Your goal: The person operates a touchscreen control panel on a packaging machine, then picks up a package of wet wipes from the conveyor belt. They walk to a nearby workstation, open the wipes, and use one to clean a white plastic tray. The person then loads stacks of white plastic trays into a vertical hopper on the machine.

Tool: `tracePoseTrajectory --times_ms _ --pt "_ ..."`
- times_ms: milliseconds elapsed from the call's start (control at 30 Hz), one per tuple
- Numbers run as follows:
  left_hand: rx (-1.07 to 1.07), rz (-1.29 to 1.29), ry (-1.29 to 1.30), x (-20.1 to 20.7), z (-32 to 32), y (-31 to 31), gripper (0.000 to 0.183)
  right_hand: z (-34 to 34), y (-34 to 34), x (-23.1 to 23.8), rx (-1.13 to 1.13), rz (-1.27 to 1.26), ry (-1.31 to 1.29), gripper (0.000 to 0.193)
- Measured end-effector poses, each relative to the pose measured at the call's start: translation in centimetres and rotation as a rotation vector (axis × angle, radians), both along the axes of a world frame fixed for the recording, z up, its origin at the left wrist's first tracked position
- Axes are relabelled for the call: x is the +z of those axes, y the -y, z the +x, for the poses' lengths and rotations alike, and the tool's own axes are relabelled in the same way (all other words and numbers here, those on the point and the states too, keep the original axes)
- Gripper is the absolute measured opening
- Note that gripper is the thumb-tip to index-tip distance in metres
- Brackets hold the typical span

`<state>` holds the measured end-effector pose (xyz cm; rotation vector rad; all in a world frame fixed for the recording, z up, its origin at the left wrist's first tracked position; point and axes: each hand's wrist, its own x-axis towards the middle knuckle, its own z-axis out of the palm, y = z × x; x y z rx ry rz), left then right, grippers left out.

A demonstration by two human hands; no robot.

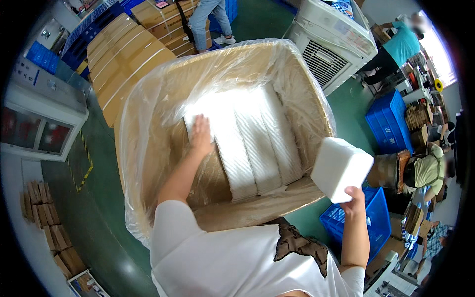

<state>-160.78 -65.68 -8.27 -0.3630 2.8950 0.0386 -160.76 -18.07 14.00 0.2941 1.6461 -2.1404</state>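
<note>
Inside a large cardboard carton (225,222) lined with a clear plastic bag (143,133), ribbed white rows of thin, tightly packed pieces (252,143) lie side by side. My left hand (201,137) rests with fingers stretched out at the left end of these rows and grips nothing. Beyond the carton's right rim, my right hand (354,200) holds up a white block-shaped piece with rounded corners (341,168), gripping its lower right corner. Whether that piece is one container or a nested stack, I cannot tell.
Below my right hand stands a blue plastic crate (378,218); another blue crate (388,121) is farther right. A white air cooler (331,42) stands beyond the carton. Strapped cardboard boxes (126,59) are at the far left. Other people stand around the right side and the back.
</note>
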Motion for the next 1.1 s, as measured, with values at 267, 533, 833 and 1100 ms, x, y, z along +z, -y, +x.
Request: tracePoseTrajectory --times_ms 267,533,833,1100 --pt "0.134 -0.330 -0.101 -8.3 1.3 4.4 0.109 5.1 -7.7 1.4 -0.262 -0.187 -0.029 0.077" --pt "0.229 0.102 0.017 -8.5 0.7 6.5 0.096 9.3 -10.0 1.7 -0.540 -0.276 -0.037 0.079" --pt "-0.344 0.651 -0.660 6.1 -10.4 -18.3 0.083 15.8 -20.2 -2.5 -0.704 -0.463 -0.079 0.074" --pt "-1.209 0.971 -0.370 13.2 -3.8 -51.6 0.084 33.3 -37.7 -3.9 -1.293 0.028 -0.227 0.080"
